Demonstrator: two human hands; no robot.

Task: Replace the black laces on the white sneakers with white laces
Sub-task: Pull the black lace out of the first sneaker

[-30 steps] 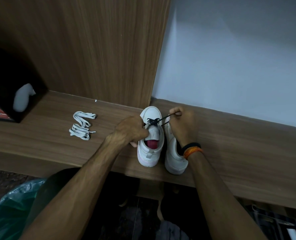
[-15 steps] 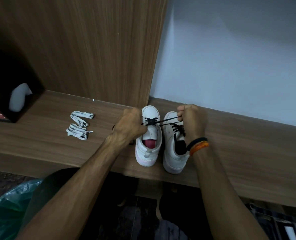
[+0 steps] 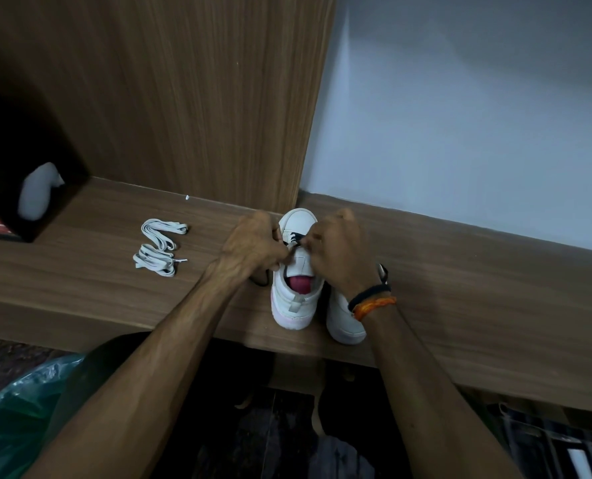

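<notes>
Two white sneakers stand side by side on the wooden shelf [image 3: 460, 288], toes pointing away from me. On the left sneaker [image 3: 296, 302] a short stretch of black lace [image 3: 293, 239] shows near the toe, and its tongue is lifted over a pink insole. My left hand [image 3: 249, 245] and my right hand [image 3: 339, 252] meet over its eyelets, fingers curled and pinching the black lace. A loose black lace end [image 3: 260, 282] trails under my left wrist. My right hand hides most of the right sneaker [image 3: 344, 323]. The white laces [image 3: 159, 245] lie bundled to the left.
A brown wooden panel [image 3: 183, 98] rises behind the shelf, with a pale wall [image 3: 477, 115] to its right. A dark cubby at left holds a white object [image 3: 38, 191]. Below the shelf edge lies a green plastic bag [image 3: 18, 402].
My right hand has come back from the right, where it was pulling the black lace taut, and now sits over the left sneaker beside my left hand.
</notes>
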